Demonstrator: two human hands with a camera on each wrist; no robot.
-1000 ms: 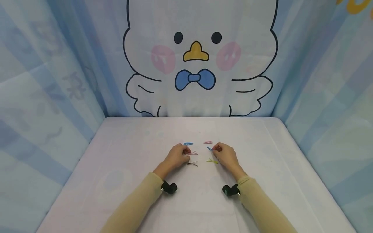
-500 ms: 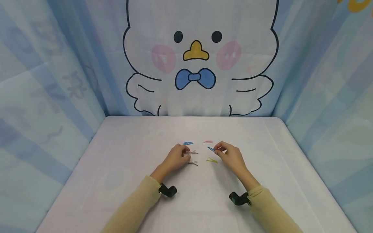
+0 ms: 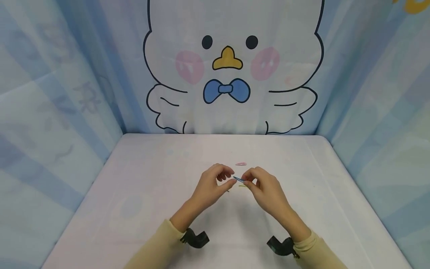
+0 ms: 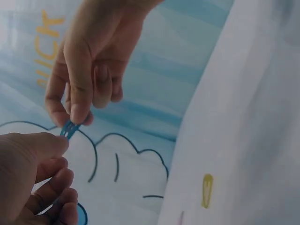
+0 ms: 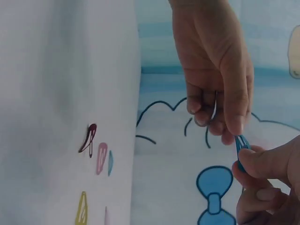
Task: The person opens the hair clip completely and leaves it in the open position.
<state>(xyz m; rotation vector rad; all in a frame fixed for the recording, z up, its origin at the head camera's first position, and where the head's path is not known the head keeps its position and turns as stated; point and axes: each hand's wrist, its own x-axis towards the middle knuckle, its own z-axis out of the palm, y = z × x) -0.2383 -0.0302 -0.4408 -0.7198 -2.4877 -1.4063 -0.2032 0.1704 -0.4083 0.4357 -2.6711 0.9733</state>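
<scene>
Softly creased pale-blue curtain (image 3: 369, 86), printed with a white bird (image 3: 230, 18), surrounds a smooth white worktop (image 3: 151, 160) with rounded corners. From the head view, a slim blue snap clip (image 3: 239, 179) is held above the worktop: the right hand (image 3: 267, 190) pinches one end between its fingers, while the left hand (image 3: 211, 186) has thumb and fingers parted about the other end; whether they touch it cannot be told. A pink clip (image 3: 240, 164) lies flat beyond.

From the left wrist, the held clip looks narrow and pierced by slots. A yellow clip (image 4: 207, 191) forms an elongated loop on the worktop.

From the right wrist, a dark red clip (image 5: 89, 138) lies splayed, near a teardrop-shaped rosy clip (image 5: 101, 158) and a thinner second blue clip (image 5: 110, 163).
</scene>
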